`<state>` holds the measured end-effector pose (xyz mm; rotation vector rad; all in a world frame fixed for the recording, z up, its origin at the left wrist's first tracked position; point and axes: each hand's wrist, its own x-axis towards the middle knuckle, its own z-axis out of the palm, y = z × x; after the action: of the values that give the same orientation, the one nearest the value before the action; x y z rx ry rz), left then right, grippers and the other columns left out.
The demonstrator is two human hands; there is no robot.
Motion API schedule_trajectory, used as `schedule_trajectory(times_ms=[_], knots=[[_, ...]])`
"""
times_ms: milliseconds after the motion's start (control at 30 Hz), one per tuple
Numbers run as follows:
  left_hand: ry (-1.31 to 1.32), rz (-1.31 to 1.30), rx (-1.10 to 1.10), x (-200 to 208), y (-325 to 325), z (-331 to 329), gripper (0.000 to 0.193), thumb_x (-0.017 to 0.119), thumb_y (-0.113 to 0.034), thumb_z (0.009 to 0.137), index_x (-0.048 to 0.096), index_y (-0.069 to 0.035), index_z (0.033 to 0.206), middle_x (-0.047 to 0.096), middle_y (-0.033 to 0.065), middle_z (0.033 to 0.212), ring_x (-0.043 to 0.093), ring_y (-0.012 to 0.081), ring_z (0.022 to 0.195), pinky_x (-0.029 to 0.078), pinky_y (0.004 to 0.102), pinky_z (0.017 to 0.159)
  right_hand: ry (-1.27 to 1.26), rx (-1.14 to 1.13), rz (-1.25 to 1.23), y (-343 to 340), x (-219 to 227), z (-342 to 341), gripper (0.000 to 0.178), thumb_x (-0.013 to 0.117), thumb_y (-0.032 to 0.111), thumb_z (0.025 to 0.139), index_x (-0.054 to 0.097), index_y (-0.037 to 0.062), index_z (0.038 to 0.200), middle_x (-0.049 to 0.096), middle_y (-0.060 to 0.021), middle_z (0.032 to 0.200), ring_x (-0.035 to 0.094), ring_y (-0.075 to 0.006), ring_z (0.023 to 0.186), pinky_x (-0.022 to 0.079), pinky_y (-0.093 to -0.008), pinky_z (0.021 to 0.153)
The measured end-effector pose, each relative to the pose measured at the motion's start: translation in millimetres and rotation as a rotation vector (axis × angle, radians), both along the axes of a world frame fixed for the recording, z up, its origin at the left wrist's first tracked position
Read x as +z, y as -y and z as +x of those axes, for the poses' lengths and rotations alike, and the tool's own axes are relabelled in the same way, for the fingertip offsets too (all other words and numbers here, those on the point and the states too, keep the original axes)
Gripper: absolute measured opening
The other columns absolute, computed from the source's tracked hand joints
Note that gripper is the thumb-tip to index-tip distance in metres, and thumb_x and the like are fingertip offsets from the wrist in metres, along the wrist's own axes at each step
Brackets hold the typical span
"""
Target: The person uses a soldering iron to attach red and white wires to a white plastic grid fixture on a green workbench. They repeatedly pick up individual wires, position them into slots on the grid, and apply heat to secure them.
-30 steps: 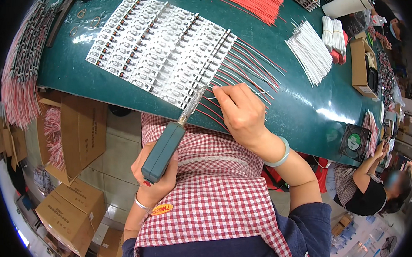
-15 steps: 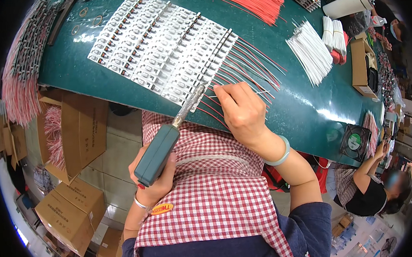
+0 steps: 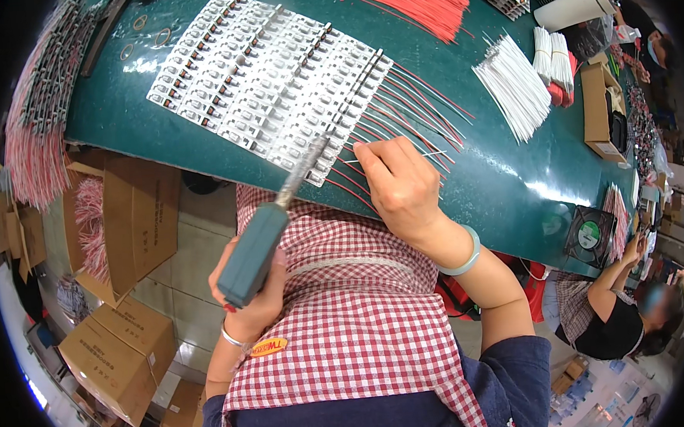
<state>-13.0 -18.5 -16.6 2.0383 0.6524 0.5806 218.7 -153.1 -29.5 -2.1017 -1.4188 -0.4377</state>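
Note:
My left hand [image 3: 259, 309] is closed round the dark green handle of a soldering gun [image 3: 253, 255]. Its metal tip reaches up over the near right corner of a sheet of white parts [image 3: 274, 101], laid in rows with dark strips. My right hand [image 3: 404, 185] pinches a thin white wire [image 3: 436, 154] beside that sheet's right edge; the fingers hide part of the wire. Red and white wires [image 3: 418, 109] fan out to the right from the edge. Whether the tip touches a part is unclear.
On the green table [image 3: 503, 197] lie red wires [image 3: 420, 4], white wires [image 3: 513, 88] and an open carton [image 3: 603, 111]. A small fan [image 3: 589, 233] stands near the right end. Wired strips [image 3: 40, 129] hang at the left, above cardboard boxes [image 3: 121, 353]. Another person [image 3: 606, 315] sits at right.
The soldering gun in my left hand has shifted a little to the left, its tip drawing away from the right hand's fingertips. My right hand stays almost still with the white wire.

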Motion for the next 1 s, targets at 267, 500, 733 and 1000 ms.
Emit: schedule_trajectory(times_ms=[267, 500, 733, 1000], knots=[[0.200, -0.419, 0.298, 17.5, -25.4, 14.3, 0.034, 0.068, 0.013, 0.084, 0.064, 0.008, 0.117, 0.071, 0.0120, 0.103, 0.055, 0.0103, 0.056, 0.042, 0.0237, 0.047, -0.043, -0.014, -0.037, 0.8, 4.3, -0.4, 0.028, 0.072, -0.007, 0.073, 0.073, -0.0016, 0.101, 0.067, -0.0076, 0.086, 0.063, -0.0235, 0.073, 0.051, -0.0340, 0.060], [0.431, -0.013, 0.423, 75.4, -120.8, 61.1, 0.029, 0.073, 0.005, 0.089, 0.065, 0.004, 0.118, 0.068, 0.0056, 0.092, 0.055, 0.0063, 0.059, 0.042, 0.0213, 0.050, -0.091, 0.043, 0.052, 1.6, 15.3, -3.7, 0.035, 0.071, -0.007, 0.071, 0.073, -0.0047, 0.106, 0.068, -0.0097, 0.090, 0.064, -0.0230, 0.076, 0.051, -0.0329, 0.059], [0.344, 0.405, 0.548, 67.5, -304.0, 151.2, 0.021, 0.081, -0.006, 0.085, 0.070, 0.004, 0.099, 0.071, 0.0065, 0.083, 0.059, 0.0103, 0.055, 0.044, 0.0228, 0.049, -0.272, 0.067, 0.040, -3.1, 28.7, -17.1, 0.040, 0.073, -0.012, 0.077, 0.072, -0.0046, 0.117, 0.064, -0.0127, 0.091, 0.062, -0.0241, 0.076, 0.050, -0.0322, 0.058], [0.585, -0.438, 0.353, 59.9, -244.9, 129.7, 0.025, 0.073, 0.002, 0.084, 0.067, 0.006, 0.108, 0.070, 0.0121, 0.097, 0.056, 0.0124, 0.054, 0.041, 0.0241, 0.045, -0.471, -0.006, 0.002, 3.5, 29.7, -18.3, 0.037, 0.068, -0.013, 0.085, 0.069, -0.0061, 0.122, 0.056, -0.0143, 0.094, 0.059, -0.0249, 0.076, 0.049, -0.0348, 0.061]])
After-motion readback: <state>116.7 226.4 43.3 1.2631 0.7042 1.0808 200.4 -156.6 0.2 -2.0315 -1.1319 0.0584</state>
